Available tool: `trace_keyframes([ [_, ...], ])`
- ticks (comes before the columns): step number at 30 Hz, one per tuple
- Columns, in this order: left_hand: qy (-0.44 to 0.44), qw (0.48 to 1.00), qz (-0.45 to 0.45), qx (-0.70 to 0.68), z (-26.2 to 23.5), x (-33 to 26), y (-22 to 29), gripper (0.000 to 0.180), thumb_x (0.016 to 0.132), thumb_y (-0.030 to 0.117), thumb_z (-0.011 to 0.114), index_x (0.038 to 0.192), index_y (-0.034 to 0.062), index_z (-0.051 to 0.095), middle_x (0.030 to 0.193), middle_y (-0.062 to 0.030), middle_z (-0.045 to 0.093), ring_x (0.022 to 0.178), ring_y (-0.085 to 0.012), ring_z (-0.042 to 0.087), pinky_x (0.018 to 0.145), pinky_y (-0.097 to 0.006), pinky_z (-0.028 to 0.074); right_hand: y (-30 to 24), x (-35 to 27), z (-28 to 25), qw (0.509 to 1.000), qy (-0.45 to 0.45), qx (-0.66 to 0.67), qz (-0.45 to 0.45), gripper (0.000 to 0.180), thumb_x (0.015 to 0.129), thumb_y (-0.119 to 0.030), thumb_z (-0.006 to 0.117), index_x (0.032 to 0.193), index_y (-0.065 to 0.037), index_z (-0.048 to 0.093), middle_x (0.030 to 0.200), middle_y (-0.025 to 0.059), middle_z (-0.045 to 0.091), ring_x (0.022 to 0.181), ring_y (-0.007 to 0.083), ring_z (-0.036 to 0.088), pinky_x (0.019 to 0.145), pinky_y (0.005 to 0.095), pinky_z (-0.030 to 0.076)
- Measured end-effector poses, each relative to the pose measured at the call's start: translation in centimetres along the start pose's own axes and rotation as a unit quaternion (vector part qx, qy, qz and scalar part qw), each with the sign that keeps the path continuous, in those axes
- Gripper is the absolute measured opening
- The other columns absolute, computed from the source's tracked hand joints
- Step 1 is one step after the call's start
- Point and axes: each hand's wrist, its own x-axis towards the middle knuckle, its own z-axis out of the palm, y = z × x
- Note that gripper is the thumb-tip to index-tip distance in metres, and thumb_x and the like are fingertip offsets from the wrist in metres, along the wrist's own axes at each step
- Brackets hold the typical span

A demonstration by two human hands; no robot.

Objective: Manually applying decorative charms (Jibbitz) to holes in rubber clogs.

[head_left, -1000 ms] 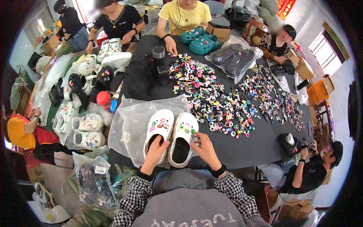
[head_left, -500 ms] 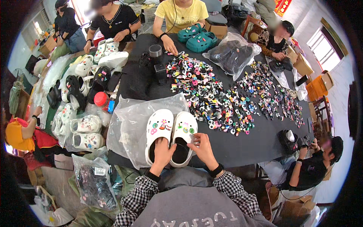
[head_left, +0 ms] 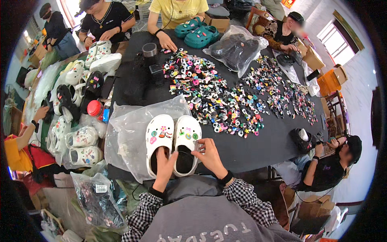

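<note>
A pair of white clogs with colourful charms lies in front of me, toes pointing away, on a clear plastic bag (head_left: 127, 133). My left hand (head_left: 163, 163) reaches into the left clog (head_left: 160, 129); its fingers are partly hidden inside and its thumb lies toward the other shoe. My right hand (head_left: 209, 155) grips the outer rim of the right clog (head_left: 188, 128), thumb at the opening. A small greyish piece shows by its fingertips, too small to name. Flower, green and pink charms sit on both toes.
A wide spread of loose shoe charms (head_left: 217, 92) covers the dark table (head_left: 258, 151). Teal clogs (head_left: 201, 37) and a bagged dark pair (head_left: 236, 50) stand beyond. White and black clogs (head_left: 84, 137) crowd the left, near a red-lidded jar (head_left: 95, 108). Several people work around the table.
The whole view has shifted, so the table and clogs appear slightly further left and higher. My hands keep nearly the same hold. At the left, another person's hand has moved to a dark shoe.
</note>
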Motion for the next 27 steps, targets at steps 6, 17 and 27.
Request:
trace_keyframes([
  [6,0.077,0.8,-0.146,-0.577,-1.4,-0.1,-0.5,0.039,0.097,0.032,0.048,0.124,0.0035,0.047,0.122,-0.0106,0.051,0.112,-0.0235,0.048,0.101,-0.036,0.035,0.0,0.1,-0.2,0.999,-0.024,0.022,0.033,0.047,0.075,-0.016,0.076,0.109,0.003,0.049,0.105,0.0138,0.047,0.087,0.0225,0.056,0.073,0.0324,0.052],
  [17,0.096,0.79,-0.174,-0.58,-1.1,0.3,-1.4,0.028,0.093,0.017,0.055,0.119,0.005,0.051,0.114,-0.0063,0.058,0.11,-0.0223,0.05,0.103,-0.038,0.037,0.5,0.5,-0.5,0.998,-0.042,0.032,0.028,0.047,0.074,-0.015,0.076,0.107,0.004,0.049,0.103,0.0145,0.048,0.085,0.0223,0.057,0.073,0.0315,0.052],
  [27,0.094,0.785,-0.175,-0.586,-0.9,0.1,-1.3,0.033,0.093,0.015,0.056,0.123,0.0044,0.049,0.119,-0.0079,0.056,0.112,-0.0223,0.049,0.102,-0.037,0.038,0.6,0.9,-0.7,0.998,-0.054,-0.008,0.008,0.046,0.075,-0.01,0.075,0.108,0.003,0.047,0.103,0.0126,0.051,0.083,0.0196,0.058,0.069,0.0299,0.052],
])
